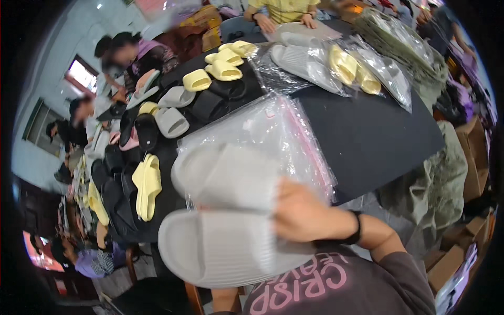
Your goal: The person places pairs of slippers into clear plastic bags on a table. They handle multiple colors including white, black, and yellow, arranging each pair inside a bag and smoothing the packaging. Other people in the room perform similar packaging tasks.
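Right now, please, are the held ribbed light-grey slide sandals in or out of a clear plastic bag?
Out: the sandals look unwrapped, with the right hand gripping them directly.

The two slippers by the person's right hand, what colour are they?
Both slippers are light grey; see them in the head view.

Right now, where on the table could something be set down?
The black tabletop is bare at right, between the clear plastic bags, the bagged slippers and the green sacking. The left is crowded with loose slippers; the held grey slippers hide part of the bags.
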A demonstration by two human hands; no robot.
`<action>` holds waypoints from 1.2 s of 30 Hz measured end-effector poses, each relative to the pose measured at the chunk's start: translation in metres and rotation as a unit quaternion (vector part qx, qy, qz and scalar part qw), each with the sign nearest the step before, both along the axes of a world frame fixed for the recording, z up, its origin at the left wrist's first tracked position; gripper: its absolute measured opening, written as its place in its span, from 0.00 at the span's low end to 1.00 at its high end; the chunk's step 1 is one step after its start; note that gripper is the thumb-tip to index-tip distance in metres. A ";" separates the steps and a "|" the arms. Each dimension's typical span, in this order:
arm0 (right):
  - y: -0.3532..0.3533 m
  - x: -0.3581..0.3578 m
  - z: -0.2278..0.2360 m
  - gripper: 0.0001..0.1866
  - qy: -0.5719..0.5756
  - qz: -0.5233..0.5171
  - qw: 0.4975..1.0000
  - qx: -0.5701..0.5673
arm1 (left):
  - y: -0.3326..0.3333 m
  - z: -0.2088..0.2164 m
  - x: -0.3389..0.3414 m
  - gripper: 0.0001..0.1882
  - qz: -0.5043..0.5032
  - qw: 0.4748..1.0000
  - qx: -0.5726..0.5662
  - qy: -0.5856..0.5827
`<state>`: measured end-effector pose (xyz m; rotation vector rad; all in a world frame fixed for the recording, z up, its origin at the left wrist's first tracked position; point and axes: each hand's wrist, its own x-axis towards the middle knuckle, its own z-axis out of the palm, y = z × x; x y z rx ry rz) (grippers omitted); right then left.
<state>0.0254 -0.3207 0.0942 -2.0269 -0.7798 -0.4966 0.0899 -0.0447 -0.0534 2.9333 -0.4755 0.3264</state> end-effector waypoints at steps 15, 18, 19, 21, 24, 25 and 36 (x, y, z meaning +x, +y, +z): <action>-0.064 0.027 -0.105 0.15 0.200 -0.336 0.905 -0.167 | -0.023 -0.003 0.012 0.41 0.047 0.999 0.021 -0.014; -0.091 0.030 -0.097 0.14 0.180 -0.343 0.906 -0.170 | -0.025 -0.004 0.010 0.40 0.045 0.999 0.009 -0.014; -0.093 0.032 -0.089 0.14 0.197 -0.333 0.903 -0.187 | -0.022 -0.006 0.012 0.40 0.048 0.999 0.008 -0.014; -0.105 0.029 -0.071 0.14 0.114 -0.315 0.923 -0.189 | -0.019 -0.005 0.016 0.39 0.037 0.999 -0.008 -0.013; -0.111 0.020 -0.013 0.16 0.036 -0.310 0.927 -0.210 | -0.014 -0.004 0.011 0.38 0.002 0.998 -0.064 -0.015; -0.111 0.020 0.006 0.16 0.003 -0.293 0.928 -0.230 | -0.013 -0.001 0.011 0.37 -0.009 0.996 -0.085 -0.026; -0.067 0.086 0.007 0.16 0.045 -0.106 0.933 -0.340 | -0.018 0.013 0.008 0.29 -0.067 0.994 -0.083 -0.014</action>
